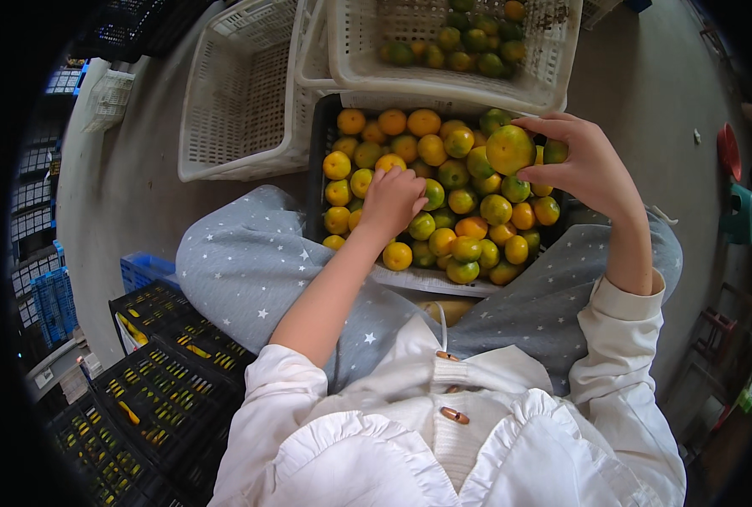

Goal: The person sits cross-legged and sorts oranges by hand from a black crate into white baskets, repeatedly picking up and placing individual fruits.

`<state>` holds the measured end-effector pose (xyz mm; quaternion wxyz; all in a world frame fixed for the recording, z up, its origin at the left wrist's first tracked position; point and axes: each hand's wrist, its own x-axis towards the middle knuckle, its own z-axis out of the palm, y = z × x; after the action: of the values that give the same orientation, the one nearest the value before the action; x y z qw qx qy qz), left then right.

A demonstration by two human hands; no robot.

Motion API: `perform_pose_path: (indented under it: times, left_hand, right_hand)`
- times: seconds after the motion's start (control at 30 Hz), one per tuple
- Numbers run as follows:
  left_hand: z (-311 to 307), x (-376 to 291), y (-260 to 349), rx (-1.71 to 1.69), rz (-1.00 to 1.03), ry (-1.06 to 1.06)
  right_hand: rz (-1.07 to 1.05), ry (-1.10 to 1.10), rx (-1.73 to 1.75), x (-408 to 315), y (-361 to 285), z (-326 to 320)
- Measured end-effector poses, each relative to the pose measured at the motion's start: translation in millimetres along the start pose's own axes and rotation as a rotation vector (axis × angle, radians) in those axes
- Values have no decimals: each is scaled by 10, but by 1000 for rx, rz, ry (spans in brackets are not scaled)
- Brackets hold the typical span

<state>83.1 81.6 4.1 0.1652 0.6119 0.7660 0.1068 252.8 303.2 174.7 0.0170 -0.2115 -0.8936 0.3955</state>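
My right hand (pixel 586 163) pinches a yellow-green mandarin (pixel 510 150) between thumb and fingers, raised over the right side of a black crate (pixel 317 171). That crate sits between my knees and is heaped with orange, yellow and green mandarins (pixel 468 248). Printed paper (pixel 430 281) lines its near edge. Over the left half of the heap is my left hand (pixel 393 198), back upward and fingers curled down onto the fruit. An orange-yellow mandarin (pixel 390 162) lies right at its fingertips. My palm hides whether anything is gripped there.
Beyond the crate, a white plastic basket (pixel 376 75) holds several greener mandarins (pixel 475 40). Another white basket (pixel 233 95) stands to its left. Black lidded crates of fruit (pixel 160 386) are stacked at my left. A red basin (pixel 728 152) and a green stool (pixel 740 214) are far right.
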Motion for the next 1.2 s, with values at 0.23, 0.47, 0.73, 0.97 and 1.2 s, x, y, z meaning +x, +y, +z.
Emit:
perform_pose_path:
  times: [0.23,0.47,0.73,0.97,1.2]
  left_hand:
    - [226,-302,138,396,280,-13]
    - [369,-384,176,436,283,109]
    - [248,-339,34,31,147,-60]
    - [178,-291,-62,-193,87,-157]
    - [249,-322,-75,-187,171,-40]
  right_hand:
    - [9,-68,2,4,-23,80]
    - [-49,-72,-38,29,-57,187]
    - [-40,-66,-48,13,-17,185]
    - [24,-79,-33,-6,24,160]
    - [-40,-72,-49,0,26,243]
